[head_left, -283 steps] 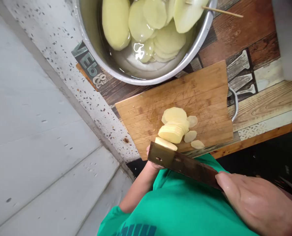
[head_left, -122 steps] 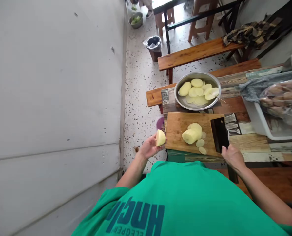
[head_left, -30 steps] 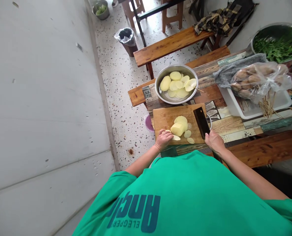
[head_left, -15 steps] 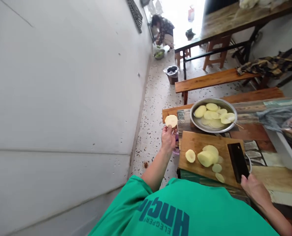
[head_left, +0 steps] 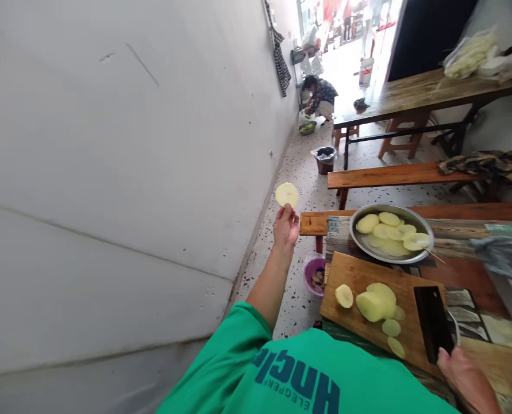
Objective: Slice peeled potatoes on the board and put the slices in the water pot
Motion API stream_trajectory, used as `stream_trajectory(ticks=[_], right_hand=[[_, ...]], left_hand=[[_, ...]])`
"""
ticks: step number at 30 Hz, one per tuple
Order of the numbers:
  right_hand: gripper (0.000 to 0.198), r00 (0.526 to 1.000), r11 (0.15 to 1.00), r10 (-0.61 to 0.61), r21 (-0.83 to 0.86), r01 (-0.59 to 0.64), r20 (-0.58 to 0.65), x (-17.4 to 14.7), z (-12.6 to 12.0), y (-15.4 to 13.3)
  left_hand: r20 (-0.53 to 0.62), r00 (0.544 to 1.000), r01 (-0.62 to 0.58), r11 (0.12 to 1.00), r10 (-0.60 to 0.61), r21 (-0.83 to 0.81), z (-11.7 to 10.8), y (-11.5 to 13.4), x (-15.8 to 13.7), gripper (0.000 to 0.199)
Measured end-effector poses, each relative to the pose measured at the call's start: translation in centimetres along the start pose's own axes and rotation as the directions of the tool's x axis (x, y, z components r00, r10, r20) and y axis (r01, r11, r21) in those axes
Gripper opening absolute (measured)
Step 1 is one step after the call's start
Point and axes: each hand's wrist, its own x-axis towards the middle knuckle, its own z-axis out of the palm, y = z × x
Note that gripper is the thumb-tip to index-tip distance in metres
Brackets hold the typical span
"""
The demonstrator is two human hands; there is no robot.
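Observation:
Between thumb and fingers, my left hand point(head_left: 287, 227) pinches a thin round potato slice point(head_left: 287, 195), held up over the floor left of the table. My right hand point(head_left: 460, 368) is closed around the handle of a dark cleaver point(head_left: 432, 322), whose blade rests on the right end of the wooden cutting board point(head_left: 350, 270). On the board lie a cut potato point(head_left: 374, 305), a small end piece point(head_left: 344, 296) and several thin slices point(head_left: 391, 328). Behind it stands a metal bowl point(head_left: 354, 236) of water with peeled potatoes and slices, a thin stick leaning on its rim.
A purple basin point(head_left: 310, 276) stands on the floor beside the table, and a lined bin point(head_left: 325, 164) farther back. Benches point(head_left: 380, 177) and another table point(head_left: 428, 86) stand beyond. A person point(head_left: 322, 95) crouches near the doorway by a bowl of greens point(head_left: 307, 127). A white wall point(head_left: 130, 161) runs along the left.
My left hand has lifted the potato slice and moved it left, away from the table. The view has shifted, showing more of the doorway. The cleaver stays on the board.

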Motion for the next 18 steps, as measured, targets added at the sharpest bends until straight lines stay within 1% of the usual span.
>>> stream_trajectory(ticks=[2, 4, 6, 8, 9, 10, 11, 12, 13, 14, 15, 16, 18], right_hand=[[0.042, 1.0, 1.0, 0.027, 0.001, -0.027, 0.007, -0.6, -0.8, -0.8], [0.032, 0.997, 0.997, 0.078, 0.003, -0.078, 0.005, -0.9, -1.2, -1.4], [0.028, 0.992, 0.992, 0.124, 0.006, -0.124, 0.006, -0.8, -1.4, -1.8], [0.027, 0.988, 0.988, 0.152, 0.009, -0.152, 0.013, -0.8, -1.5, -2.1], [0.027, 0.987, 0.987, 0.161, 0.009, -0.161, 0.018, -0.8, -1.6, -2.2], [0.028, 0.985, 0.986, 0.168, 0.007, -0.168, 0.026, -0.9, -1.7, -2.3], [0.028, 0.984, 0.985, 0.173, 0.004, -0.173, 0.035, -1.0, -1.8, -2.3], [0.03, 0.983, 0.984, 0.176, 0.0, -0.176, 0.045, -1.1, -1.9, -2.3], [0.031, 0.982, 0.984, 0.179, -0.004, -0.179, 0.057, -1.1, -1.9, -2.3], [0.033, 0.981, 0.983, 0.183, -0.01, -0.183, 0.068, -1.0, -1.9, -2.3], [0.035, 0.979, 0.982, 0.189, -0.016, -0.189, 0.079, -0.9, -1.8, -2.3], [0.036, 0.977, 0.981, 0.196, -0.022, -0.195, 0.09, -0.8, -1.8, -2.3], [0.036, 0.973, 0.978, 0.208, -0.03, -0.206, 0.104, -0.5, -1.7, -2.3]], left_hand=[[0.048, 0.999, 0.013, 0.998, -0.016, 0.054, 0.2, -1.7, -0.5, 0.017], [0.092, 0.99, 0.083, 0.976, -0.104, 0.199, 0.6, -4.8, -0.9, 0.02], [0.106, 0.966, 0.184, 0.917, -0.235, 0.354, 1.4, -8.5, -1.3, 0.021], [0.111, 0.931, 0.267, 0.857, -0.347, 0.441, 2.3, -12.3, -1.7, 0.021], [0.127, 0.914, 0.288, 0.837, -0.385, 0.465, 2.5, -14.0, -1.9, 0.022], [0.154, 0.903, 0.279, 0.82, -0.401, 0.5, 2.5, -15.5, -2.0, 0.024], [0.187, 0.898, 0.236, 0.794, -0.399, 0.56, 2.2, -16.9, -2.2, 0.028], [0.229, 0.897, 0.152, 0.749, -0.379, 0.645, 1.5, -18.0, -2.3, 0.032], [0.277, 0.891, 0.042, 0.673, -0.359, 0.738, 0.5, -18.9, -2.5, 0.037], [0.327, 0.877, -0.08, 0.564, -0.351, 0.822, -0.9, -19.6, -2.8, 0.042], [0.366, 0.856, -0.192, 0.434, -0.365, 0.88, -2.6, -20.1, -3.4, 0.049], [0.383, 0.831, -0.272, 0.307, -0.403, 0.912, -4.5, -20.5, -4.1, 0.058], [0.368, 0.789, -0.367, 0.102, -0.493, 0.924, -8.1, -20.8, -6.1, 0.083]])
